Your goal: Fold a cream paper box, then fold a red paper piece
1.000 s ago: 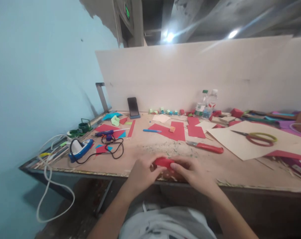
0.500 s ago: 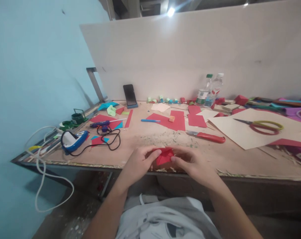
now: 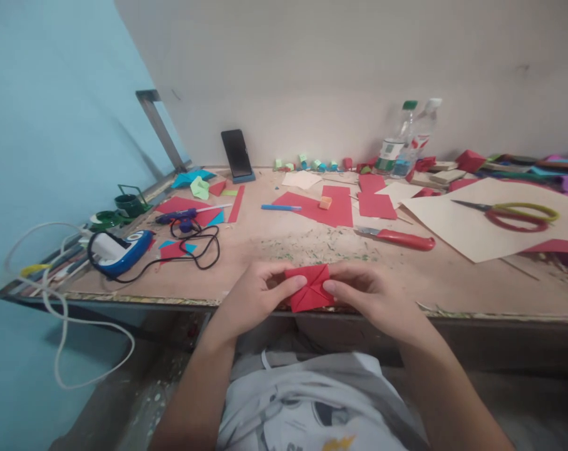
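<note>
Our left hand (image 3: 255,291) and right hand (image 3: 375,291) pinch a folded red paper square (image 3: 312,295) between their fingers, at the brown wooden desk (image 3: 246,244)'s front edge. Several folds are already in; whether more remain we cannot tell.

Two bottles (image 3: 391,152) stand near the pale panel (image 3: 312,81), a phone (image 3: 237,153) farther left.
</note>
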`<state>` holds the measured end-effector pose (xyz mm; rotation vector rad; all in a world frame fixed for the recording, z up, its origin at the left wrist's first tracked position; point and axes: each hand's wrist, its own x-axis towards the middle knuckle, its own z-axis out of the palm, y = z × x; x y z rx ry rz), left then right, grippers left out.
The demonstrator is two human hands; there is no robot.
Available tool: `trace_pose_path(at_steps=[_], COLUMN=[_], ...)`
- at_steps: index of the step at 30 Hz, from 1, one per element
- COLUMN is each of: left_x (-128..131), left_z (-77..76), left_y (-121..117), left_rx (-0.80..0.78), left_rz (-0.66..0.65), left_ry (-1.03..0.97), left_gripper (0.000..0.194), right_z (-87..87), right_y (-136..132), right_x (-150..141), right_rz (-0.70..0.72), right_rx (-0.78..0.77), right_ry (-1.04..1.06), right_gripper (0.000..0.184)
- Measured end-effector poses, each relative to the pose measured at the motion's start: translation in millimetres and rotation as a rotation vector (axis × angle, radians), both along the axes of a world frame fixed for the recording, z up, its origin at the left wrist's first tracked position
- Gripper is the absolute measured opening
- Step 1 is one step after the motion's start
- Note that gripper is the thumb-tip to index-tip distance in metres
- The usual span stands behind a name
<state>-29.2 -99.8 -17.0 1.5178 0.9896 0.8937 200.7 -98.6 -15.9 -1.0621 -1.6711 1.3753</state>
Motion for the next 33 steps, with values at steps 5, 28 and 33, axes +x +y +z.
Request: trace_pose_path(at_steps=[5, 28, 33], left_x=[-1, -4, -4], left_z=[-0.8, -3.8, -7.6], left_y=[2, -4, -1], left_rx=[-0.007, 0.402, 0.362], left_rz=[-0.013, -0.022, 0.116], left_ry=[-0.05, 0.063, -0.031], left_gripper=[0.027, 0.008, 0.012], right_z=[1.4, 9.2, 5.6], right_y=[-1, 0, -2], right_x=[0, -6, -4], right_rz=[-0.067, -0.215, -0.28], right_rx=[-0.039, -0.187, -0.083], right_ry=[0.015, 0.262, 0.25], right_gripper=[0.027, 0.032, 0.041])
